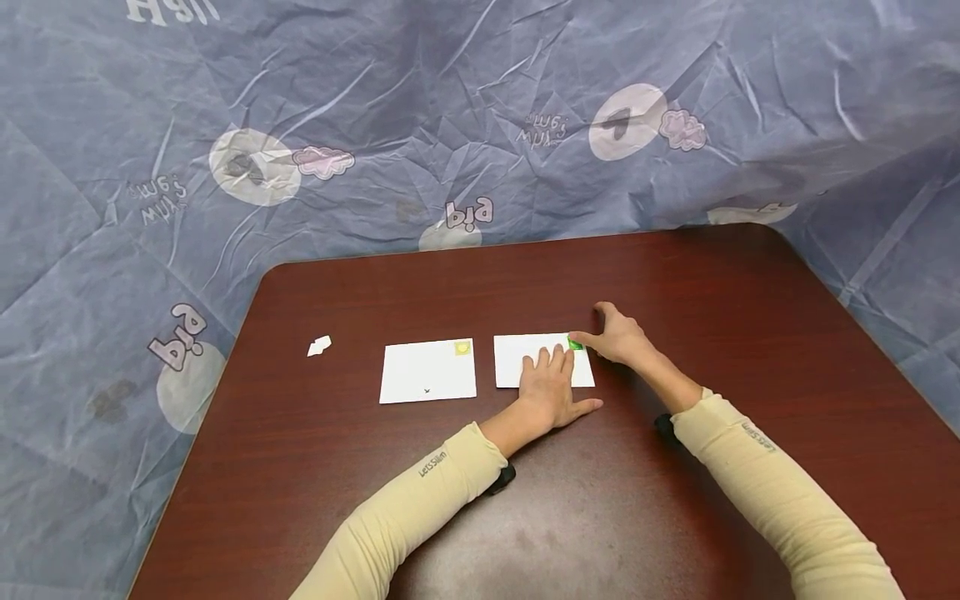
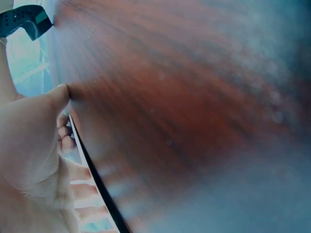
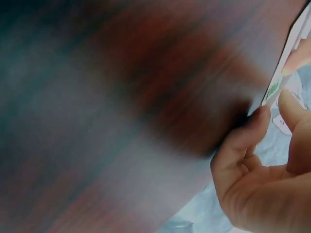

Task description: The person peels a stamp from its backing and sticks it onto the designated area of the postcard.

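Observation:
My left hand [image 1: 546, 388] lies with straight, spread fingers on a white envelope [image 1: 512, 350]. A green stamp [image 1: 575, 342] sits at that envelope's upper right corner. The thumb of my right hand [image 1: 621, 337] is at the stamp, while its index finger reaches out beyond the envelope's edge. In the right wrist view, the green stamp [image 3: 273, 89] shows beside the thumb, and the other fingers are bent near the corner. The left wrist view shows the left hand [image 2: 34, 155] over the envelope's thin edge [image 2: 92, 170].
Left of the hands lies another white envelope [image 1: 427, 375] with a yellow stamp [image 1: 462, 348] and a small dark mark. Small white paper pieces [image 1: 319, 345] lie farther left. The brown table [image 1: 315, 467] meets a blue-grey printed cloth [image 1: 390, 167] behind it.

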Demonstrator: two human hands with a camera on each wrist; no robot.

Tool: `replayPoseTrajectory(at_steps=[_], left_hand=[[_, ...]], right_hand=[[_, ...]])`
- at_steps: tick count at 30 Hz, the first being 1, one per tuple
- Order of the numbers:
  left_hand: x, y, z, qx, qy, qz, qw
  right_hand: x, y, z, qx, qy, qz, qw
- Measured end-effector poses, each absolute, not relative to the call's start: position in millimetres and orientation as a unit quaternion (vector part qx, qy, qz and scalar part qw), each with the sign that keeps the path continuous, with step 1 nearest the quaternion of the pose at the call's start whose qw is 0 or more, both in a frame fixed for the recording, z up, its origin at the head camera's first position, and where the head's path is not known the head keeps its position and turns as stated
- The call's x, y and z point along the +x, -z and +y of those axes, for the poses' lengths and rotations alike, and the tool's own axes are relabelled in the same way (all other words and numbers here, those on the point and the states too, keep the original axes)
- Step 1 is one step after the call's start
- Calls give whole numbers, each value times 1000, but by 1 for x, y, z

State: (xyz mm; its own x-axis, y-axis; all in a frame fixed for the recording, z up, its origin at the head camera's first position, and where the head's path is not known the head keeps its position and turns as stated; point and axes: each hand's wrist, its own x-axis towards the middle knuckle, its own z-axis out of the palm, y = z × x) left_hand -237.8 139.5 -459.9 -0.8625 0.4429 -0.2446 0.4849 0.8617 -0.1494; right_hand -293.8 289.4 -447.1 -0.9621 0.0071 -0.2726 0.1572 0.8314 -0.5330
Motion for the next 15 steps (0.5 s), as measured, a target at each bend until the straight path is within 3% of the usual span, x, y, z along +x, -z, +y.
replayPoseTrajectory(at_steps=[15], left_hand=[[-240, 460, 140, 240, 108, 959, 108]], right_hand=[[-301, 455, 279, 44, 118, 988, 89]])
